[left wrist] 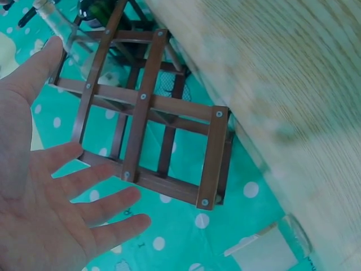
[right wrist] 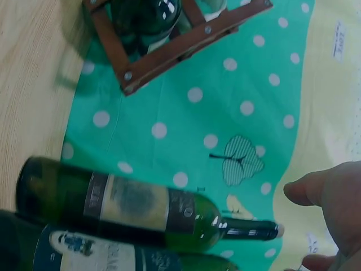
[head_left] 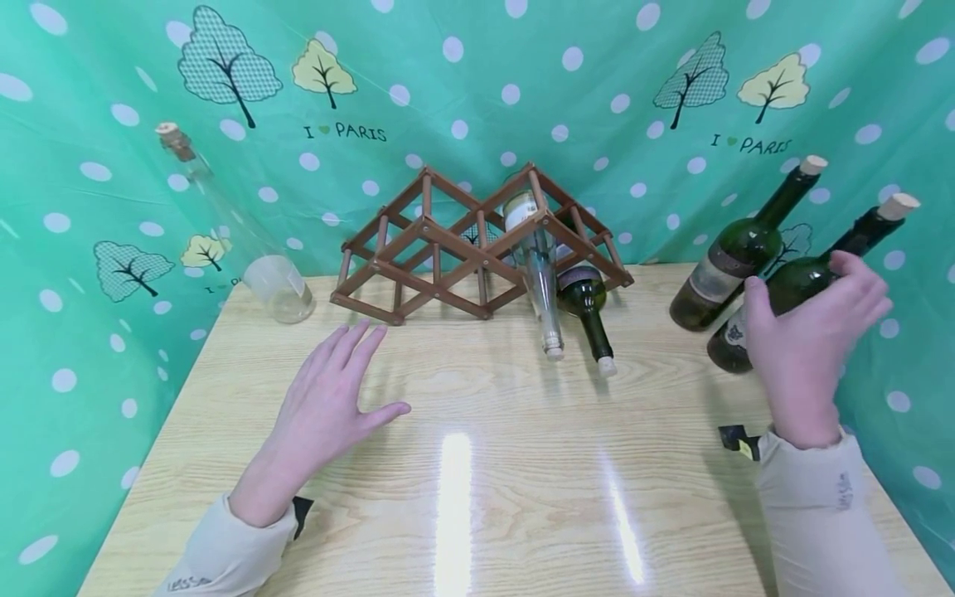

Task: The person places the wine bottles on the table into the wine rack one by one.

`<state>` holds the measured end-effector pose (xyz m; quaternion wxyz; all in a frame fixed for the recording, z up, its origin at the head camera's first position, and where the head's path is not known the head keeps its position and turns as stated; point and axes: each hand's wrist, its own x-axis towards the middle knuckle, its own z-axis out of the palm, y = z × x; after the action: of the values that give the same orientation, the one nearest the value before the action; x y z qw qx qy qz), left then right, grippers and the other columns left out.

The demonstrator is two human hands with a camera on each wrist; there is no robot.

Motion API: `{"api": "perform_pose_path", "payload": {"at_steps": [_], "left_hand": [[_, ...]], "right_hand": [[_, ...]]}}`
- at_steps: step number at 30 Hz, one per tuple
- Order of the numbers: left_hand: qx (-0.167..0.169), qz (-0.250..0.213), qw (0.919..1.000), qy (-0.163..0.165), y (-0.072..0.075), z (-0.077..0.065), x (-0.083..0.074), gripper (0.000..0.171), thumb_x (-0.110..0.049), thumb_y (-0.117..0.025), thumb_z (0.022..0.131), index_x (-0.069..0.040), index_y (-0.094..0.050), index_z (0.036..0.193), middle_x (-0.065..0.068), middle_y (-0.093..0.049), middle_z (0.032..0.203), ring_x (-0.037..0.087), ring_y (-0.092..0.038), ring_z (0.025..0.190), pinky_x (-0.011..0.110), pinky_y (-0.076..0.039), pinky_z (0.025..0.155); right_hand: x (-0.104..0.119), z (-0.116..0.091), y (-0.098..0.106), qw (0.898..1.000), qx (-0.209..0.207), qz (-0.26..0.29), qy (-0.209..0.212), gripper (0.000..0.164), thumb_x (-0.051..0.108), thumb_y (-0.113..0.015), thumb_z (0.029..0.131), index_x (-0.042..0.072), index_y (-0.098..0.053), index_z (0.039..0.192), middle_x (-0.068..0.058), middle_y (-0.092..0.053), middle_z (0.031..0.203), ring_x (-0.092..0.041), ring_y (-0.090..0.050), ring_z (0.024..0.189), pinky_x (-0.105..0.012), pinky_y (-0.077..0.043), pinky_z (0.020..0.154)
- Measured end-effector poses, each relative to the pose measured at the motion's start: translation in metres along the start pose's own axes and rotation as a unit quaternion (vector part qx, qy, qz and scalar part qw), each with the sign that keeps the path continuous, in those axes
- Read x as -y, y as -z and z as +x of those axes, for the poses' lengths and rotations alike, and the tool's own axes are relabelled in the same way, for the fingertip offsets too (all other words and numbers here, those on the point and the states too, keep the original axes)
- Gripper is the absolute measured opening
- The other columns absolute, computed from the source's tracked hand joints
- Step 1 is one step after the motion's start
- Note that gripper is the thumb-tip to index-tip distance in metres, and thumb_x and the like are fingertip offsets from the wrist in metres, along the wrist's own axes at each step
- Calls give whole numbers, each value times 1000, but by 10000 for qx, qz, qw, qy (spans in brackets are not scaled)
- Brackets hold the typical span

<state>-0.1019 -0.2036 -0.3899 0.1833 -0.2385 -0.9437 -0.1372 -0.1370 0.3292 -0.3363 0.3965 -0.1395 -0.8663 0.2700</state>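
Observation:
My left hand [head_left: 321, 406] hovers over the table with fingers spread, in front of a brown wooden wine rack [head_left: 436, 293]. A clear bottle [head_left: 543, 282] and a green bottle [head_left: 594, 323] lie in the rack's right part, corked necks pointing forward. On the right, my right hand [head_left: 813, 340] is raised beside the nearer of two standing green bottles [head_left: 800, 282], covering part of it in the head view. Its thumb and fingers are apart, with nothing between them in the right wrist view. The other labelled green bottle [right wrist: 135, 203] stands close alongside.
A clear corked bottle [head_left: 276, 286] with a white label stands at the table's back left corner. Green dotted cloth [head_left: 462, 75] hangs behind and along the sides. The pale wooden table [head_left: 522, 464] extends in front of the rack.

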Motion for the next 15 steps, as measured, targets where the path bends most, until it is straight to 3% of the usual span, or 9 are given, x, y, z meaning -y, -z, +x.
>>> {"api": "perform_pose_path", "payload": {"at_steps": [3,6,12,15], "left_hand": [[-31,22,10000,-41,0,1,0,113,-57,-93,73,-4,-43,159,25,-48,156,54,-44,141,65,-37,116],[-55,29,10000,-63,1,1,0,113,-57,-93,73,-3,-43,159,25,-47,156,53,-44,141,65,-37,116],[-38,10,10000,-28,2,2,-1,114,-56,-93,74,-6,-40,161,25,-46,157,52,-43,142,65,-36,117],[-23,8,10000,-9,2,3,-2,115,-57,-93,74,-6,-40,162,25,-45,159,52,-42,144,65,-36,117]], "right_hand": [[-10,5,0,9997,-247,-29,50,72,43,-67,100,12,-31,154,-13,-33,151,-27,-25,140,-35,-19,121],[-17,8,0,9994,-213,-19,-262,79,45,-67,99,15,-23,158,-6,-24,157,-17,-17,147,-28,-12,124],[-25,12,1,9935,300,48,-1098,99,44,-68,98,17,-3,167,-3,-9,168,-13,-8,155,-25,-8,127],[-26,14,1,9879,557,162,-1441,101,44,-67,98,19,2,167,-2,-4,170,-13,-7,157,-26,-7,127]]}}
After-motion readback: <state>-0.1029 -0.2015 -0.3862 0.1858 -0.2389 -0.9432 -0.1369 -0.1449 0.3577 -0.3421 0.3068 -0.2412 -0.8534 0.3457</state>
